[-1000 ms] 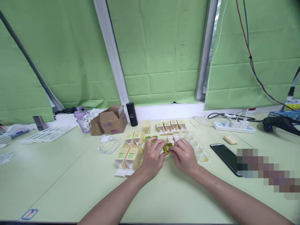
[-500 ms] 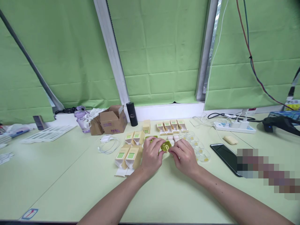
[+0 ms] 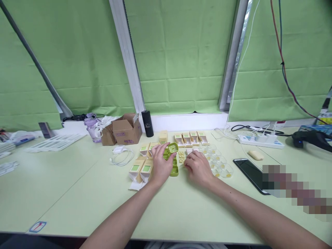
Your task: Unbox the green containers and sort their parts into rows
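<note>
My left hand (image 3: 160,166) reaches forward over the pale green table (image 3: 77,193) and pinches a small green case (image 3: 173,148) at its fingertips, above other green cases (image 3: 174,170) lying on the table. My right hand (image 3: 199,168) rests just to the right with its fingers curled down beside small cream pieces (image 3: 181,157); what they hold, if anything, is hidden. Cream cartons with green labels (image 3: 141,169) lie left of my left hand, and a row of them (image 3: 190,138) stands behind.
Clear plastic shells (image 3: 220,165) lie right of my right hand, then a black phone (image 3: 250,171) and a cream pod (image 3: 255,155). Behind are cardboard boxes (image 3: 126,131), a black cylinder (image 3: 147,123), a purple bottle (image 3: 91,128), a white charger cable (image 3: 120,155) and a power strip (image 3: 260,139).
Both hands were together on one green case in the middle. Now they are apart: my left hand has carried the green case forward, and my right hand has dropped onto the table.
</note>
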`<state>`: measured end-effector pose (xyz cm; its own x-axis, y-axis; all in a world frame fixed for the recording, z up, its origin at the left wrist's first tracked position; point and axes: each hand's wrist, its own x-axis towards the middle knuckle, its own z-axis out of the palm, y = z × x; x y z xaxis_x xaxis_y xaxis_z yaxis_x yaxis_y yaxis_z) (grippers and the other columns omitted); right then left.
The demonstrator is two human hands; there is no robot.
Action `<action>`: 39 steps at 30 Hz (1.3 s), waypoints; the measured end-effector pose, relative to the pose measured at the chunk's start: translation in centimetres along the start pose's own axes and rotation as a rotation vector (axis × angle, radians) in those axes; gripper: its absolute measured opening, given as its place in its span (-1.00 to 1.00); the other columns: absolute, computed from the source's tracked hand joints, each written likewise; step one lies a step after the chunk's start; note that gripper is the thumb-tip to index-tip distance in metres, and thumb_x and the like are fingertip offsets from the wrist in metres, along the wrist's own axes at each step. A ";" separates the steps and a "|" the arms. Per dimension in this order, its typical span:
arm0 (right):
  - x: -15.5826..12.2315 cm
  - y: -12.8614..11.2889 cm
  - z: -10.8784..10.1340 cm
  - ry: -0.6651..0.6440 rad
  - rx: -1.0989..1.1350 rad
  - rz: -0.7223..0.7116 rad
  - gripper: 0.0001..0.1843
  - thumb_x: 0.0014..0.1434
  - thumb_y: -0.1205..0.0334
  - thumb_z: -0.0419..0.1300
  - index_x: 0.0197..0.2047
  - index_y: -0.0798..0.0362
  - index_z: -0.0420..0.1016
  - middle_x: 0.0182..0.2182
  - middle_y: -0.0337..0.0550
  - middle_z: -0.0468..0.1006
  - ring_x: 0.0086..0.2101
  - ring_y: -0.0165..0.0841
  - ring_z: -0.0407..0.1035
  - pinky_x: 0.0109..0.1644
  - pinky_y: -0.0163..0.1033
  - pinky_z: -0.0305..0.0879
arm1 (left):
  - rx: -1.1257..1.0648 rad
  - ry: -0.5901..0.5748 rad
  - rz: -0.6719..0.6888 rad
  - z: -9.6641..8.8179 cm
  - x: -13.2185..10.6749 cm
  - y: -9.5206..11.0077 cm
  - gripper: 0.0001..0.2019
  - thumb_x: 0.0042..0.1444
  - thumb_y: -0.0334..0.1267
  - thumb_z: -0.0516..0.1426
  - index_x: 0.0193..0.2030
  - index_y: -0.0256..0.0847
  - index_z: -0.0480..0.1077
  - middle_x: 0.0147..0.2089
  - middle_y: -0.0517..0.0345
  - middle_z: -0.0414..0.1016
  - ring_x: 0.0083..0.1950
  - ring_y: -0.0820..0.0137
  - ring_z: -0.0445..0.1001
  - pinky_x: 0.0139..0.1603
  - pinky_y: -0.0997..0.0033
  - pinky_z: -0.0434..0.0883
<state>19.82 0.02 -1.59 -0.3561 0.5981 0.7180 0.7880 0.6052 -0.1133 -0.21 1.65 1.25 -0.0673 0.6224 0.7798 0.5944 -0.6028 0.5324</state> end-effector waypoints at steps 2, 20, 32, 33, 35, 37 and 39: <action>0.4 -0.4 0.5 -0.078 -0.049 0.008 -0.76 0.06 0.58 0.33 -0.39 0.01 0.58 -0.35 -0.10 0.57 -0.16 -0.18 0.31 -0.11 -0.08 0.16 | -0.007 -0.003 -0.001 0.0 0.0 0.1 -0.61 0.24 -0.25 0.34 0.20 -0.08 0.53 0.06 -0.01 0.58 0.24 0.10 0.40 0.28 -0.04 0.46; 2.1 -1.7 2.0 -0.329 -0.234 0.146 -0.89 0.19 0.34 0.30 -0.25 0.10 0.68 -0.22 0.10 0.63 -0.05 -0.04 0.32 0.01 -0.01 0.09 | -0.055 -0.036 -0.058 0.0 -0.2 0.3 -0.58 0.23 -0.27 0.36 0.22 -0.07 0.53 0.13 -0.02 0.56 0.29 0.13 0.39 0.34 -0.01 0.44; 1.9 -1.9 -0.6 -0.346 -0.175 0.197 -0.84 0.28 0.30 0.25 -0.13 0.05 0.67 -0.08 0.07 0.62 0.05 -0.04 0.29 0.11 -0.02 0.11 | -0.080 -0.025 -0.074 0.0 -0.2 0.5 -0.60 0.22 -0.26 0.37 0.19 -0.06 0.55 0.09 -0.02 0.57 0.26 0.13 0.41 0.31 0.05 0.44; 1.7 -2.1 -1.0 -0.341 -0.163 0.195 -0.85 0.28 0.30 0.25 -0.14 0.05 0.66 -0.08 0.07 0.63 0.05 -0.05 0.30 0.09 -0.03 0.12 | -0.090 -0.021 -0.089 0.0 -0.2 0.5 -0.60 0.21 -0.26 0.37 0.19 -0.06 0.55 0.10 -0.03 0.56 0.26 0.13 0.42 0.31 0.06 0.44; 1.1 -2.5 -1.9 -0.353 -0.137 0.184 -0.87 0.30 0.30 0.24 -0.17 0.04 0.64 -0.10 0.04 0.64 0.02 -0.08 0.35 0.01 -0.07 0.13 | -0.118 -0.015 -0.129 -0.1 -0.2 0.4 -0.59 0.21 -0.24 0.36 0.20 -0.06 0.55 0.12 -0.04 0.54 0.24 0.15 0.45 0.30 0.07 0.42; 0.2 -3.2 -2.5 -0.401 -0.096 0.188 -0.86 0.35 0.30 0.19 -0.21 0.03 0.60 -0.17 -0.01 0.66 -0.09 -0.16 0.42 -0.12 -0.12 0.11 | -0.162 -0.013 -0.176 0.0 0.0 0.3 -0.59 0.22 -0.20 0.35 0.21 -0.07 0.53 0.14 -0.04 0.54 0.21 0.17 0.48 0.27 0.10 0.41; -0.8 -4.0 -2.7 -0.470 -0.046 0.208 -0.84 0.39 0.26 0.17 -0.21 0.02 0.58 -0.26 -0.09 0.68 -0.26 -0.25 0.46 -0.25 -0.13 0.02 | -0.249 -0.010 -0.223 0.2 0.2 0.2 -0.65 0.25 -0.12 0.33 0.15 -0.09 0.54 0.11 -0.04 0.58 0.15 0.20 0.52 0.20 0.17 0.42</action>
<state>18.33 -4.28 0.12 -0.3679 0.8814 0.2963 0.8838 0.4305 -0.1830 0.02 1.75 1.45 -0.1650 0.7570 0.6323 0.3519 -0.5537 0.7547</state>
